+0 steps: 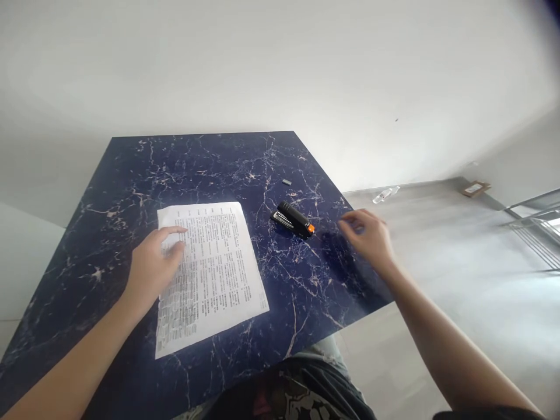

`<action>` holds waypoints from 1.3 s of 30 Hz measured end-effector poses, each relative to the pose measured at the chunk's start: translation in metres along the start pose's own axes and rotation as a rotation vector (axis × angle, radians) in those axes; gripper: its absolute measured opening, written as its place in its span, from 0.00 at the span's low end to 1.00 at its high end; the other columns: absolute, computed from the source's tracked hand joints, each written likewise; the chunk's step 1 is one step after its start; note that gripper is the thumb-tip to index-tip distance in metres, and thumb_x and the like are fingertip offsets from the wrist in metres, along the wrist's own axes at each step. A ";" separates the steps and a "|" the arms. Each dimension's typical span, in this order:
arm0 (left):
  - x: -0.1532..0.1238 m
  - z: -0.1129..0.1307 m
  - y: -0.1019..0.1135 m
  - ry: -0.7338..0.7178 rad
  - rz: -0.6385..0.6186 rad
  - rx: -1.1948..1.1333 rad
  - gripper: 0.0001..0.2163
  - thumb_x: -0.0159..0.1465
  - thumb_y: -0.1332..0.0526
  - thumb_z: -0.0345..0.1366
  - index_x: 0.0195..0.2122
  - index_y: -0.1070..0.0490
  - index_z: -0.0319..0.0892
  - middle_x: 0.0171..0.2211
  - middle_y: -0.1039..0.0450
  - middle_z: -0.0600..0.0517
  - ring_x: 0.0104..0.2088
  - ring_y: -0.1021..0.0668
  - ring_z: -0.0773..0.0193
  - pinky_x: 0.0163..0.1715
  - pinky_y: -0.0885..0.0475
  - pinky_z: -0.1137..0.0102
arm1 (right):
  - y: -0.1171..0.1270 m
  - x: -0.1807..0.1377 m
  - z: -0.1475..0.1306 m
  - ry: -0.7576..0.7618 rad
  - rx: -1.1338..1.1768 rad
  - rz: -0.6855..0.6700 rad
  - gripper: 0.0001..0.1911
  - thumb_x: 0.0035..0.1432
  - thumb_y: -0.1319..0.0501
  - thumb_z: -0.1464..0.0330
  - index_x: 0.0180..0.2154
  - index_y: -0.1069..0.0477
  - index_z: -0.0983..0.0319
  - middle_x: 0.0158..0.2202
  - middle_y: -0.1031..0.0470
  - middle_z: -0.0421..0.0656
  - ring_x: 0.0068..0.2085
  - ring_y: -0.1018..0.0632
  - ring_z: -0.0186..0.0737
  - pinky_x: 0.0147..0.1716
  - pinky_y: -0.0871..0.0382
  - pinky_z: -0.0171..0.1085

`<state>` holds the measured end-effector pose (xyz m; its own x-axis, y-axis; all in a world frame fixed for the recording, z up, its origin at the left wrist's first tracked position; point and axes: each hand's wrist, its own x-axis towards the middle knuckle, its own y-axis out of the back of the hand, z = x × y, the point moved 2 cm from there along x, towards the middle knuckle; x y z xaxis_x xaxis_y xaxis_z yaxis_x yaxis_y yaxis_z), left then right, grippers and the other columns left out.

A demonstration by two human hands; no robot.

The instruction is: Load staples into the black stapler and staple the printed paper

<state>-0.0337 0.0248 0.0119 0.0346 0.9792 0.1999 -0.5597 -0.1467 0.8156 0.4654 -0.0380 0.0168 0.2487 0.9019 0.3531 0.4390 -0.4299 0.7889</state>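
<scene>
A printed sheet of white paper (pixel 219 262) lies flat on the dark blue marbled table, its lines of small text too fine to read. Over its left part is my left hand (pixel 157 256), thumb and index finger apart with nothing between them; whether it touches the page I cannot tell. A black stapler (pixel 295 220) with an orange button at one end rests right of the paper. Near the table's right edge, my right hand (pixel 366 236) hovers beside the stapler, apart from it. Its fingers are loosely bent, and no object shows in them.
A small grey strip, perhaps staples (pixel 286 182), lies behind the stapler on the table (pixel 196 169). A white wall rises behind. On the floor at right are a clear plastic item (pixel 385 194) and a brown box (pixel 475 188). A metal rack (pixel 536 239) stands farther right.
</scene>
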 end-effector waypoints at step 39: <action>-0.022 0.011 -0.025 -0.035 0.072 -0.697 0.31 0.78 0.60 0.61 0.60 0.26 0.48 0.64 0.24 0.44 0.66 0.25 0.51 0.68 0.32 0.50 | -0.127 0.036 -0.151 0.104 0.960 -1.197 0.26 0.62 0.26 0.58 0.61 0.21 0.49 0.63 0.20 0.44 0.63 0.20 0.52 0.68 0.31 0.59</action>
<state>-0.0118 0.0055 -0.0068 -0.0021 0.9636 0.2674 -0.9616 -0.0754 0.2639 0.2879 0.0558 0.0053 -0.6860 0.7084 -0.1663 0.7145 0.6990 0.0303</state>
